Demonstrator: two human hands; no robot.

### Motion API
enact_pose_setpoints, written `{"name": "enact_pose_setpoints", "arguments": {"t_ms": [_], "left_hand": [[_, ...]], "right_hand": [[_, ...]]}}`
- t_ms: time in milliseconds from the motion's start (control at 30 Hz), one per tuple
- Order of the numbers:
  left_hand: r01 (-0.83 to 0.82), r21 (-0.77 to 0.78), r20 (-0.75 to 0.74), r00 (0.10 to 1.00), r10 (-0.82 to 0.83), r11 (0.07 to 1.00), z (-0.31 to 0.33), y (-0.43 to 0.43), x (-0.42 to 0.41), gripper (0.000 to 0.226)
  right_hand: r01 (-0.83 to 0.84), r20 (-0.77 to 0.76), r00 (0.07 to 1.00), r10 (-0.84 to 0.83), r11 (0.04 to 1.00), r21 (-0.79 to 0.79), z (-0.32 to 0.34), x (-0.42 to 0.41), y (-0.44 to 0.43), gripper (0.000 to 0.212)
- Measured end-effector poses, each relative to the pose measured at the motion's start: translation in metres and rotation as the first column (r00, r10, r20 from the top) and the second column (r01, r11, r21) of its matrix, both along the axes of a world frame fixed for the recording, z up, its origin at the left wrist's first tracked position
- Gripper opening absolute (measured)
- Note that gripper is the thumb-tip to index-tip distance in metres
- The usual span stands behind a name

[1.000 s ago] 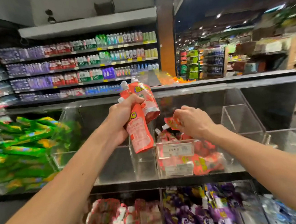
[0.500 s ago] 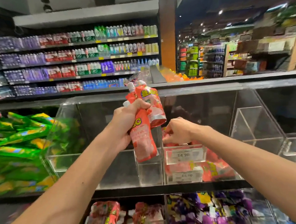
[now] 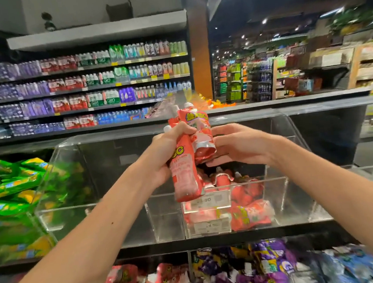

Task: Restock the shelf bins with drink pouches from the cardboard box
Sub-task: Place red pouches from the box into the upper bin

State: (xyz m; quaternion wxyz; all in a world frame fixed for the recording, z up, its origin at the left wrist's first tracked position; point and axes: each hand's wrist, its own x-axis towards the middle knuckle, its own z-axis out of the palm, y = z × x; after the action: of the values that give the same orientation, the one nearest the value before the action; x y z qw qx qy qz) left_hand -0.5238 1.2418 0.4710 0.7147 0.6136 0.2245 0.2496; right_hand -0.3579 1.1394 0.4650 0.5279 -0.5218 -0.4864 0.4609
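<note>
Head cam: I'm mid-restock, at the transfer step. My left hand (image 3: 170,153) grips a bunch of red drink pouches (image 3: 184,178) round their upper halves, spouts up, fingers wrapped tight. The forearm reaches in from lower left, w/ the bunch held above the clear acrylic bin (image 3: 287,190).

The right hand (image 3: 241,146) reaches in from lower right, wrist roughly level, fingers mostly straight and spread. Thumb sits over and fingertips under the bottom end of the rear pouch (image 3: 200,140): touching it, not clamped yet afaict.

More red pouches (image 3: 250,213) lie heaped in the bin's compartment behind the price tags (image 3: 206,200), at the shelf's front edge, just below both hands. No cardboard box in view.

Next move, imo: right thumb & fingers close on that rear pouch, peel it out of the bunch w/o dragging the others loose, then drop it onto the heap. The left grip must hold firm meanwhile. The foil looks slick, so a slip is possible.
</note>
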Motion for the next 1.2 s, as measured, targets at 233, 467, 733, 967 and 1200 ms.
{"name": "enact_pose_setpoints", "arguments": {"t_ms": [233, 467, 733, 967, 1200], "left_hand": [[-0.121, 0.239, -0.186, 0.968, 0.167, 0.964, -0.007, -0.015, 0.042, 0.016], [0.09, 0.734, -0.481, 0.768, 0.422, 0.673, -0.013, 0.009, 0.073, 0.044], [0.318, 0.741, -0.644, 0.588, 0.49, 0.592, -0.012, 0.01, 0.103, 0.053], [0.305, 0.77, -0.628, 0.513, 0.584, 0.56, -0.032, 0.022, 0.117, 0.084], [0.249, 0.78, -0.593, 0.587, 0.552, 0.574, -0.029, 0.03, 0.113, 0.076]], "right_hand": [[0.501, 0.402, 0.776, -0.486, 0.862, 0.074, -0.015, 0.032, -0.027, 0.011], [0.494, 0.939, -0.117, -0.322, 0.802, 0.337, -0.036, 0.039, -0.016, 0.033], [0.516, 0.98, -0.028, -0.196, 0.837, 0.182, -0.057, 0.043, 0.004, 0.017], [0.502, 0.872, 0.407, -0.273, 0.864, 0.036, -0.065, 0.052, 0.008, 0.025], [0.511, 0.856, 0.386, -0.345, 0.852, 0.113, -0.067, 0.051, 0.009, 0.032]]}}
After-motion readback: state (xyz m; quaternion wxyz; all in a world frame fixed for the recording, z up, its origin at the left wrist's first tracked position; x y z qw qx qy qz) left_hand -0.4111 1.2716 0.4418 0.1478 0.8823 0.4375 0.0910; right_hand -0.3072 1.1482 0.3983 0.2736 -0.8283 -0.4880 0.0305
